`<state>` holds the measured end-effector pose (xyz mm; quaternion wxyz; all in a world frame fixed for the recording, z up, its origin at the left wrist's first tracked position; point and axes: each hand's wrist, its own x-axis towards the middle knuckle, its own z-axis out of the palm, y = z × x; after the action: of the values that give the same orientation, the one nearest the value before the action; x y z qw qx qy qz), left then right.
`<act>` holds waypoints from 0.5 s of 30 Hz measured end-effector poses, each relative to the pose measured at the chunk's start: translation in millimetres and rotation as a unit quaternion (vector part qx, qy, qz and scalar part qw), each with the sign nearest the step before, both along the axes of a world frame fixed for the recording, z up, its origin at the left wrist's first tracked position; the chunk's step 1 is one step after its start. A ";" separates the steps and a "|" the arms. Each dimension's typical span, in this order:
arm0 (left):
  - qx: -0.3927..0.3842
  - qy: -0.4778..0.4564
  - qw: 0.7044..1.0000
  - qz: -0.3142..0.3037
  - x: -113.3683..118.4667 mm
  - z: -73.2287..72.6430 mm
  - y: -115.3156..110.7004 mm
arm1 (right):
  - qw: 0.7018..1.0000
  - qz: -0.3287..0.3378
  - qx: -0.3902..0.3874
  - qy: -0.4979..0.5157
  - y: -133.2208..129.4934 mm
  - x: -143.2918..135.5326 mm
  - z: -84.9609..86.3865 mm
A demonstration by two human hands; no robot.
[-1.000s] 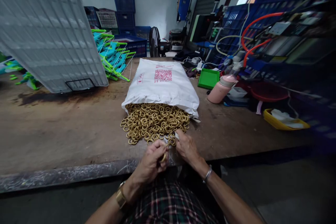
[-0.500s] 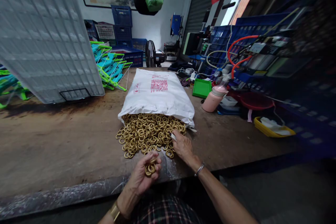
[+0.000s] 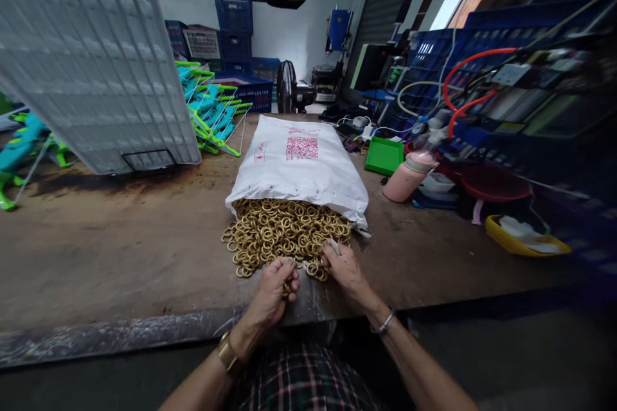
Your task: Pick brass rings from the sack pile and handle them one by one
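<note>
A heap of brass-coloured rings [image 3: 277, 231] spills from the mouth of a white sack [image 3: 260, 173] printed in red. My left hand [image 3: 277, 286] is closed at the near edge of the heap, with some of the rings showing between its curled fingers. At the heap's right edge my right hand [image 3: 344, 270] has its fingers drawn together and touching the rings. A small pale piece shows at its thumb and forefinger; I cannot tell what it is. The right fingertips are partly hidden, so what they pinch is unclear.
A translucent ribbed plastic panel [image 3: 125, 77] stands at the left, near green and blue hangers [image 3: 216, 115]. Rightward are a green tray [image 3: 384, 155], a pink bottle [image 3: 407, 178] and a yellow basket [image 3: 511, 244]. The table's front edge [image 3: 120, 334] runs close to me.
My left hand has turned over from palm up and closed more around its rings, moving nearer the heap. My right hand stays at the heap's right edge. The whole view has shifted slightly.
</note>
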<state>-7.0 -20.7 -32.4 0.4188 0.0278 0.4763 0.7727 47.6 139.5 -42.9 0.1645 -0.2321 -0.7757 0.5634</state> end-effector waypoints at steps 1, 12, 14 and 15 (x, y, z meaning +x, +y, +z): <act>-0.012 0.024 1.000 0.006 -0.6 0.1 1.8 | 0.999 0.011 -0.034 0.000 -3.5 0.6 0.8; -0.110 0.191 0.975 0.008 -0.3 1.8 7.8 | 0.985 0.087 -0.146 -0.027 -31.3 2.5 7.4; -0.112 0.213 0.970 0.017 0.1 1.3 7.7 | 0.983 0.091 -0.152 -0.041 -34.3 3.3 6.7; -0.113 0.225 0.968 0.019 0.3 0.8 7.6 | 0.982 0.091 -0.160 -0.048 -35.7 3.7 6.4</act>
<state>-6.7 -13.1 -31.5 0.2864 0.1438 0.6428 0.6958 51.3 103.9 -36.5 0.0356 -0.2103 -0.7002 0.6814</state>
